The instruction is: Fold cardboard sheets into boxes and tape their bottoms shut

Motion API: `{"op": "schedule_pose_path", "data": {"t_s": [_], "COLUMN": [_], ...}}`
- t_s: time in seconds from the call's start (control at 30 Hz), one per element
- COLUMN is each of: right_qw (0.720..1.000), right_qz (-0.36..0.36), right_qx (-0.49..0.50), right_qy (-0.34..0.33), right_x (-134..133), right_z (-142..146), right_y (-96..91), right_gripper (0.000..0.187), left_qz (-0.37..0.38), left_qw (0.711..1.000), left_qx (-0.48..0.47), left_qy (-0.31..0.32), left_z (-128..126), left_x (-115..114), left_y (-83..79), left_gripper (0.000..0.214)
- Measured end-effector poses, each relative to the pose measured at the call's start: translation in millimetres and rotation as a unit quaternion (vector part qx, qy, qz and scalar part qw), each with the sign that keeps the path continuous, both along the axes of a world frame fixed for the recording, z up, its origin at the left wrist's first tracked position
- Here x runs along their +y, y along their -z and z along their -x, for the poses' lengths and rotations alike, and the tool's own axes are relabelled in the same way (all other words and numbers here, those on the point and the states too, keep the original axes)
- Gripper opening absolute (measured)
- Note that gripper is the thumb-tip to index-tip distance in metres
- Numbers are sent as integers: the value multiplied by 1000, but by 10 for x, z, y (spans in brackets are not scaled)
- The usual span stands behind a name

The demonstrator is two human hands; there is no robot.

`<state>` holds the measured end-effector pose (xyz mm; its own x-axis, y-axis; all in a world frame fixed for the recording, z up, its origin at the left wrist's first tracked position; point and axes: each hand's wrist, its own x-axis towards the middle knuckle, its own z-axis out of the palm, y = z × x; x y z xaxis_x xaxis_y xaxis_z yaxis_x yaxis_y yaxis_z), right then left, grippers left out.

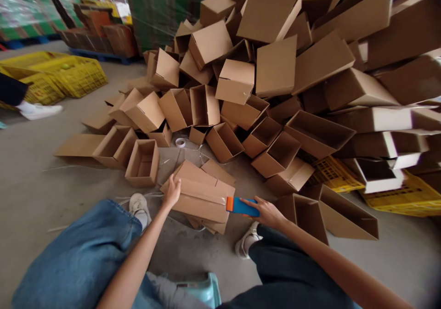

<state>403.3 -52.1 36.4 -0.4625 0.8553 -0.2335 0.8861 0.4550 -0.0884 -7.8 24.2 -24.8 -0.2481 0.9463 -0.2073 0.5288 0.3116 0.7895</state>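
Observation:
A folded cardboard box lies on the floor between my feet, on top of other flat cardboard pieces. My left hand grips its left edge, fingers curled over the board. My right hand holds a blue tape dispenser with an orange tip pressed against the box's right end, where a strip of clear tape runs along the seam.
A tall heap of open cardboard boxes fills the floor ahead and to the right. Yellow plastic crates stand at the left and under the heap at right. A tape roll lies on the floor. Another person's shoe shows far left.

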Motion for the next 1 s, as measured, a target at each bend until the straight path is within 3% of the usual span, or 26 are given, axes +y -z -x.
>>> {"op": "schedule_pose_path", "data": {"t_s": [0.13,0.3,0.37,0.5,0.63,0.83,1.0], "right_qw": [1000,999,998,997,998,998,998], "right_qz": [5,45,56,71,54,50,37], "right_qx": [2,3,2,-10,14,36,35], "right_qy": [-2,10,14,16,16,22,26], "right_x": [-2,-40,-41,-30,-65,-163,-190], "right_z": [106,46,25,-73,-245,-422,-523], "right_y": [36,61,65,85,118,142,140], "right_gripper": [69,80,75,46,34,24,31], "left_qz": [115,98,91,97,95,90,87], "left_qw": [986,956,950,944,939,934,931], "left_qx": [91,207,236,270,294,314,325], "left_qy": [-78,-183,-183,-165,-154,-148,-139], "left_z": [-67,-249,-261,-216,-199,-205,-182], "left_x": [99,63,36,18,43,95,104], "left_y": [-198,-262,-245,-203,-159,-98,-99], "left_gripper": [59,56,55,55,55,54,51]}}
